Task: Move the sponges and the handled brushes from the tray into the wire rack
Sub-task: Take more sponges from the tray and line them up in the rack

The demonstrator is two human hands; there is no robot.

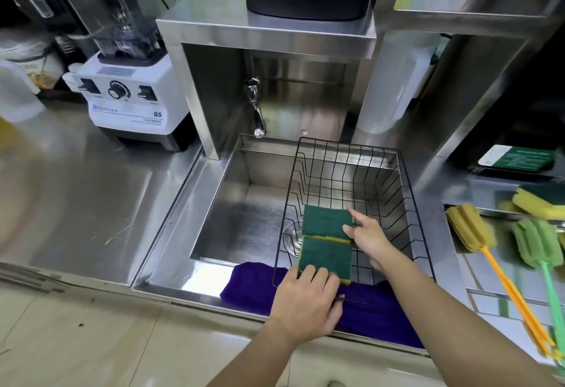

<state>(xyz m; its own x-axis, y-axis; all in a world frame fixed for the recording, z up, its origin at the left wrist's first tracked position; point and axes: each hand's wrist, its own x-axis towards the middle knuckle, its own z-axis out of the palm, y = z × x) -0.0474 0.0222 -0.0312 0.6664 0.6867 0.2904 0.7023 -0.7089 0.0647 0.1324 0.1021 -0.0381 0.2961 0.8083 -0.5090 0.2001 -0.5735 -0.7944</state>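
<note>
Placement step: the left hand [305,301] and right hand [368,235], fingers closed on 2 sponges [326,238], set them at the wire rack's [397,154] near edge; next probably releasing, then fetching from the tray [477,276].

1. Sponges: three in view. Two green-topped sponges lie in the wire rack, the far sponge [326,222] and the near sponge [326,258], and a third sponge [539,201] sits at the right edge by the tray.
2. Handled brushes: two clearly seen, one orange-handled brush [472,229] and one green-handled brush [538,242]. A further one may lie at the frame's edge, but that cannot be told.
3. Wire rack [345,148]: one.
4. Hands: two, the left hand [305,301] and the right hand [371,238].
5. Purple cloth [253,282]: one.
6. Blender [131,93]: one.
7. Tap [256,108]: one.
</note>
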